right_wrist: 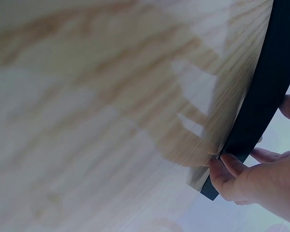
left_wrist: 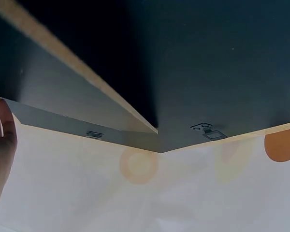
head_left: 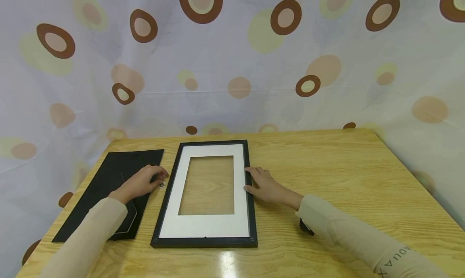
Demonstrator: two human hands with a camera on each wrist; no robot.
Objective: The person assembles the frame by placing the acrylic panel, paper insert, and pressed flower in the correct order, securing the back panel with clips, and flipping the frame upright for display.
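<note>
Presently, the frame [head_left: 189,242] lay flat on the tabletop [head_left: 327,161], right of the board [head_left: 107,179]. The right hand [head_left: 267,186] touched the frame's edge, finger and thumb apart; whether the left hand [head_left: 142,182] pinched the shiny bit [head_left: 162,185] could not be told. Alignment seemed in hand; the next move likely called for steady edge contact.

I see a worktop [head_left: 327,161] of glossy, yellowish wood with a streaky grain. On it, a black picture frame [head_left: 204,242] lies flat round a white mat [head_left: 214,226]; to its left lies a black board [head_left: 98,191], with something small and shiny [head_left: 161,184] between them.
</note>
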